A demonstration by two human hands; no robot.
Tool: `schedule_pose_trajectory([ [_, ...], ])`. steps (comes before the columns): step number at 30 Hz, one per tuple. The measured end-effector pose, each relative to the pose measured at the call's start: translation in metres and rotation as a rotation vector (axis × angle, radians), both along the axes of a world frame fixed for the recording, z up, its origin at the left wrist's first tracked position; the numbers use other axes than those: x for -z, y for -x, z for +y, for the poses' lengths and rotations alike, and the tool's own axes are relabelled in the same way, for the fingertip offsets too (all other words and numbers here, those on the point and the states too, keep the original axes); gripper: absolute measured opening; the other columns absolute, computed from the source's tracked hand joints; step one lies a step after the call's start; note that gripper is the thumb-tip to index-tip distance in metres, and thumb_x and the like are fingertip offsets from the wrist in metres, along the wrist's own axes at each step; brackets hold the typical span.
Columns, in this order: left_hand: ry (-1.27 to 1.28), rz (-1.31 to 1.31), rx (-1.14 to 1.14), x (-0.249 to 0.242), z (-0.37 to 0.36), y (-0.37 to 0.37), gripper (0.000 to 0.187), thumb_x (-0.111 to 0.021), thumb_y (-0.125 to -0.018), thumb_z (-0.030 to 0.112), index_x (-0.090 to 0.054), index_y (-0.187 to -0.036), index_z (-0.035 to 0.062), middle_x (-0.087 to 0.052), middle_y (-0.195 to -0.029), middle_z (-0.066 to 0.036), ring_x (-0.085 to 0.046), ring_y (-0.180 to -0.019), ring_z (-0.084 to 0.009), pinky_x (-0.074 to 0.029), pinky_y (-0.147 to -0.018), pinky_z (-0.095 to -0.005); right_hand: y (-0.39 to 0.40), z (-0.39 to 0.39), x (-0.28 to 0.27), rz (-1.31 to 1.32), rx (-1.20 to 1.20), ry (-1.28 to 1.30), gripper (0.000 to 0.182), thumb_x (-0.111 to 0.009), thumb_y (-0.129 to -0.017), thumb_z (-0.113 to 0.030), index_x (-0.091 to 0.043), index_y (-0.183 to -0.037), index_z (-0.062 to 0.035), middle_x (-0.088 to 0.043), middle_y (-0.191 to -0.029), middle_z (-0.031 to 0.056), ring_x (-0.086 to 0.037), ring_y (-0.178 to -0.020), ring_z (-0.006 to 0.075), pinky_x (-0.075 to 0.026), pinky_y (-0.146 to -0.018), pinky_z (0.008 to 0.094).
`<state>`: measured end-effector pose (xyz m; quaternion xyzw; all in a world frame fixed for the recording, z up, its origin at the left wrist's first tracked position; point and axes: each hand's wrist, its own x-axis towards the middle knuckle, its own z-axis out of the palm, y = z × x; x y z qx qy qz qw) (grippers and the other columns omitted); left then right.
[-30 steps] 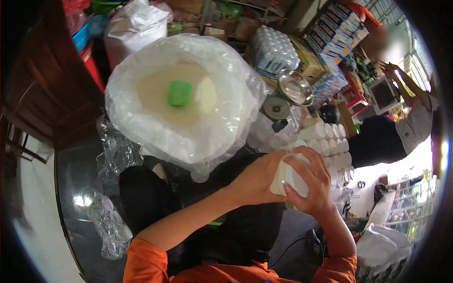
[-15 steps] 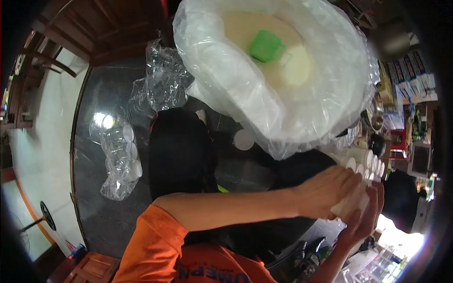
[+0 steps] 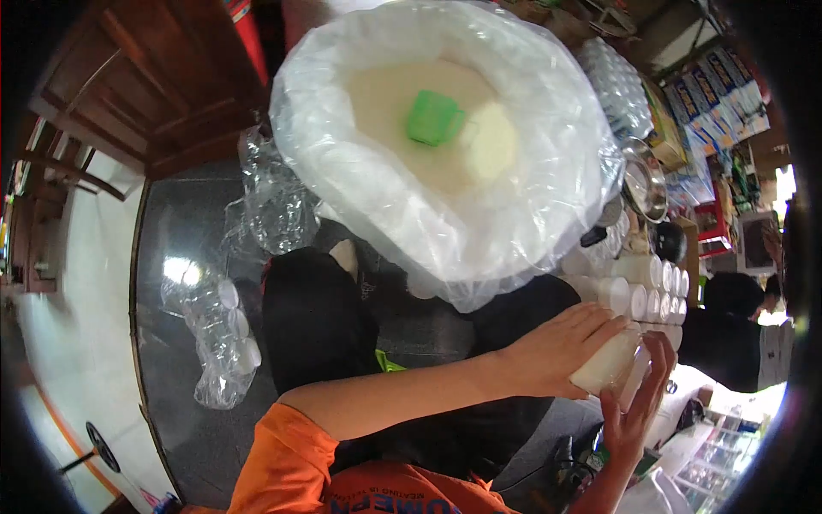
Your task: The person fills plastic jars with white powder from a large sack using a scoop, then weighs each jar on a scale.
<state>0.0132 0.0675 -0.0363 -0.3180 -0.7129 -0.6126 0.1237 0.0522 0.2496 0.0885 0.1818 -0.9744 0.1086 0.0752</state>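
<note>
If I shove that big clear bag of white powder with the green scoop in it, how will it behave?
The big plastic bag looks thin and crinkled, so its rim would likely flop, not hold shape. It bulges full of white powder, so it is probably heavy and would sag more than slide. The green scoop resting on top would probably tip or sink if jolted.

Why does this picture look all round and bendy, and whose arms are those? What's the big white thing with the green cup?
The camera sits on a person's head and looks down, and its lens bends the edges. The arms are that person's own. The left hand and the right hand hold a small white container between them. The big white thing is a plastic bag full of pale powder, with a green cup lying in it. To the right stand rows of white-lidded jars. On the dark tabletop lies a clear bag of more jars.
</note>
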Motion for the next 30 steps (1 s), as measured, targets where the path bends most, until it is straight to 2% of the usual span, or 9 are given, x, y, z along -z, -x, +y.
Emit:
schedule_pose_trajectory([
  [10, 0.294, 0.167, 0.137, 0.011, -0.002, -0.017, 0.099, -0.084, -0.080, 0.049, -0.041, -0.154, 0.0001, -0.053, -0.148, -0.020, -0.048, -0.143, -0.0371, -0.033, -0.126, -0.0488, -0.059, 0.064, 0.046, -0.034, 0.066, 0.088, 0.098, -0.070, -0.088, -0.069, -0.039, -0.153, -0.0028, -0.046, -0.145, 0.0268, -0.047, -0.134, 0.0448, -0.037, -0.113, 0.0577],
  [12, 0.478, 0.238, 0.166, 0.015, -0.019, -0.013, 0.083, -0.078, -0.087, 0.052, -0.051, -0.147, 0.0010, -0.056, -0.145, -0.018, -0.051, -0.140, -0.0346, -0.033, -0.126, -0.0475, -0.071, 0.069, 0.064, -0.099, 0.298, 0.367, 0.098, -0.070, -0.089, -0.069, -0.040, -0.152, -0.0001, -0.046, -0.146, 0.0249, -0.047, -0.135, 0.0405, -0.035, -0.116, 0.0545],
  [13, 0.470, 0.238, 0.188, 0.015, -0.022, -0.014, 0.083, -0.078, -0.087, 0.052, -0.051, -0.147, 0.0010, -0.056, -0.145, -0.018, -0.051, -0.140, -0.0346, -0.033, -0.126, -0.0475, -0.075, 0.064, 0.068, -0.141, 0.372, 0.522, 0.090, -0.076, -0.090, -0.056, -0.043, -0.150, 0.0019, -0.047, -0.146, 0.0217, -0.047, -0.137, 0.0359, -0.034, -0.117, 0.0503],
  [16, 0.515, 0.265, 0.131, 0.018, -0.031, -0.015, 0.065, -0.073, -0.093, 0.049, -0.061, -0.136, 0.0018, -0.059, -0.138, -0.016, -0.053, -0.137, -0.0329, -0.034, -0.125, -0.0469, -0.099, 0.089, 0.132, -0.240, 0.576, 0.554, 0.080, -0.082, -0.089, -0.043, -0.047, -0.146, 0.0010, -0.050, -0.140, 0.0205, -0.050, -0.133, 0.0375, -0.037, -0.115, 0.0488],
  [18, 0.530, 0.283, 0.100, 0.018, -0.037, -0.016, 0.056, -0.071, -0.095, 0.046, -0.066, -0.129, 0.0021, -0.060, -0.135, -0.015, -0.053, -0.136, -0.0318, -0.035, -0.124, -0.0461, -0.118, 0.092, 0.167, -0.311, 0.528, 0.180, 0.077, -0.086, -0.085, -0.034, -0.048, -0.144, 0.0000, -0.052, -0.133, 0.0209, -0.053, -0.128, 0.0404, -0.043, -0.111, 0.0512],
  [20, 0.529, 0.296, 0.096, 0.016, -0.040, -0.016, 0.048, -0.072, -0.095, 0.043, -0.068, -0.122, 0.0035, -0.062, -0.132, -0.013, -0.055, -0.135, -0.0300, -0.037, -0.123, -0.0452, -0.125, 0.085, 0.205, -0.484, 0.598, 0.043, 0.083, -0.089, -0.081, -0.042, -0.049, -0.144, -0.0055, -0.053, -0.128, 0.0219, -0.054, -0.123, 0.0440, -0.047, -0.104, 0.0578],
  [22, 0.538, 0.283, 0.067, 0.018, -0.041, -0.017, 0.042, -0.073, -0.095, 0.041, -0.069, -0.117, 0.0053, -0.064, -0.129, -0.010, -0.057, -0.133, -0.0277, -0.038, -0.122, -0.0445, -0.131, 0.098, 0.253, -0.734, 0.656, -0.099, 0.089, -0.090, -0.078, -0.048, -0.049, -0.148, -0.0114, -0.050, -0.139, 0.0264, -0.051, -0.133, 0.0470, -0.048, -0.106, 0.0595],
  [24, 0.525, 0.273, 0.067, 0.017, -0.041, -0.018, 0.037, -0.074, -0.093, 0.037, -0.070, -0.113, 0.0064, -0.066, -0.126, -0.009, -0.059, -0.132, -0.0259, -0.039, -0.121, -0.0441, -0.155, 0.138, 0.348, -0.757, 0.759, -0.137, 0.098, -0.088, -0.078, -0.054, -0.043, -0.155, -0.0151, -0.040, -0.154, 0.0333, -0.041, -0.145, 0.0506, -0.045, -0.113, 0.0584],
  [30, 0.530, 0.272, 0.055, 0.017, -0.035, -0.016, 0.030, -0.074, -0.091, 0.030, -0.071, -0.111, 0.0078, -0.067, -0.126, -0.008, -0.060, -0.132, -0.0252, -0.040, -0.121, -0.0439, -0.117, 0.128, 0.435, -0.752, 0.875, 0.096, 0.108, -0.085, -0.081, -0.053, -0.029, -0.164, -0.0116, -0.032, -0.160, 0.0381, -0.030, -0.152, 0.0539, -0.038, -0.119, 0.0621],
])
